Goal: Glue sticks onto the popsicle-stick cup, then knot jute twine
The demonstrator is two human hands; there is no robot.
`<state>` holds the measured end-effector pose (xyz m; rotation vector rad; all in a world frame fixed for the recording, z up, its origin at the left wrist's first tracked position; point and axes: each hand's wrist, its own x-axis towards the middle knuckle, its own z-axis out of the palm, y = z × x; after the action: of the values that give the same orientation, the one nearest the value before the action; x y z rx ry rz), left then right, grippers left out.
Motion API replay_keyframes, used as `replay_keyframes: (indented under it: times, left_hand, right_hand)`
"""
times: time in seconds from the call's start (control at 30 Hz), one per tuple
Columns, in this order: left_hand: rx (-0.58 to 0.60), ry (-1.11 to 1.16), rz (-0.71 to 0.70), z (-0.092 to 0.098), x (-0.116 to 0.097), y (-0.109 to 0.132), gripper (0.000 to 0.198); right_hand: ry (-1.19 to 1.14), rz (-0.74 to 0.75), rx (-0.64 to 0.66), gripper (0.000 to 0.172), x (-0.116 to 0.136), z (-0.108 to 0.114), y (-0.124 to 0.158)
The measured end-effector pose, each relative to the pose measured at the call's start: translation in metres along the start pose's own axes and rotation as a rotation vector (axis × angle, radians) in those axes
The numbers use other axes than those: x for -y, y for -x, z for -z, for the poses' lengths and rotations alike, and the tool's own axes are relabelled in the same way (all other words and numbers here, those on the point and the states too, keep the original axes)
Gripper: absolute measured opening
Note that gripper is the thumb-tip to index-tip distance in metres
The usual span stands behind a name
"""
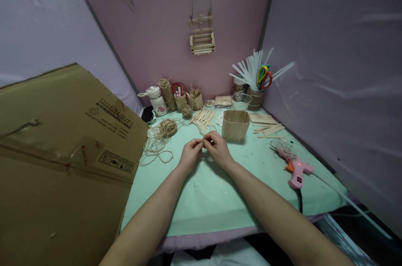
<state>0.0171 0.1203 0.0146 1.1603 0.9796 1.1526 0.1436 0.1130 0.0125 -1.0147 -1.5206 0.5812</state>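
The left hand [190, 155] and the right hand [218, 148] are meeting over the green table cloth [213, 211]. Both hands are making a small, narrow pinch, and their fingertips are touching. I cannot tell what they are holding, because it is too tiny to see. A tangle of brown string [154, 144] is lying at nine o'clock from the hands, and some thin string is curling just past the fingers, at twelve o'clock. The ball of string [168, 127] is resting at ten o'clock, touching the tangle.

Near the right hand, at two o'clock, a wooden stick box [236, 127] is standing upright. Flat sticks [204, 118] are lying in a messy pile at twelve o'clock, past the string. Far over at three o'clock, a pink glue gun [294, 167] is lying on its side, and a little red light is glowing on it. A big cardboard sheet [63, 199] is leaning at nine o'clock, past the tangle.
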Motion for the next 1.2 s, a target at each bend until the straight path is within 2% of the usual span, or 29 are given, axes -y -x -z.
replay_keyframes:
  times: [0.1,0.2,0.3,0.33,0.4,0.5,0.57,0.73,0.83,0.97,1.07,1.2]
  left_hand:
    - [0.02,0.092,0.071,-0.001,-0.003,0.001,0.029]
    - [0.035,0.136,0.134,0.0,-0.003,0.001,0.031]
    - [0.016,0.083,0.149,0.001,0.0,0.0,0.028]
    - [-0.004,0.024,0.128,0.001,0.001,0.0,0.026]
    - [-0.051,-0.142,0.036,0.002,0.004,-0.001,0.02]
    - [-0.093,-0.35,-0.121,0.003,0.008,-0.001,0.014]
    - [-0.094,-0.409,-0.169,0.005,0.01,-0.002,0.015]
    - [-0.1,-0.451,-0.188,0.01,0.016,-0.005,0.017]
    - [-0.096,-0.43,-0.186,0.011,0.019,-0.006,0.016]
    - [-0.084,-0.344,-0.163,0.009,0.018,-0.006,0.015]
    - [-0.09,-0.276,-0.139,0.006,0.014,-0.004,0.016]
    - [-0.101,-0.246,-0.131,0.003,0.01,-0.003,0.018]
  right_hand:
    - [-0.267,-0.204,-0.025,0.008,-0.002,-0.007,-0.001]
    - [-0.553,-0.419,-0.019,0.016,-0.006,-0.012,-0.002]
    - [-0.641,-0.574,0.026,0.019,-0.008,-0.013,-0.002]
    - [-0.591,-0.579,0.044,0.018,-0.009,-0.012,-0.002]
    - [-0.387,-0.485,0.054,0.013,-0.01,-0.01,-0.002]
    - [-0.028,-0.186,0.051,0.004,-0.01,-0.005,0.0]
    - [0.118,-0.029,0.071,0.003,-0.008,-0.001,0.0]
    - [0.32,0.092,0.164,0.009,-0.003,0.005,0.0]
    - [0.36,0.107,0.191,0.011,-0.002,0.006,0.0]
    - [0.248,0.064,0.155,0.013,-0.002,0.005,-0.001]
    - [0.099,-0.051,0.108,0.013,-0.005,0.001,-0.002]
    - [-0.136,-0.295,0.074,0.015,-0.014,-0.006,-0.003]
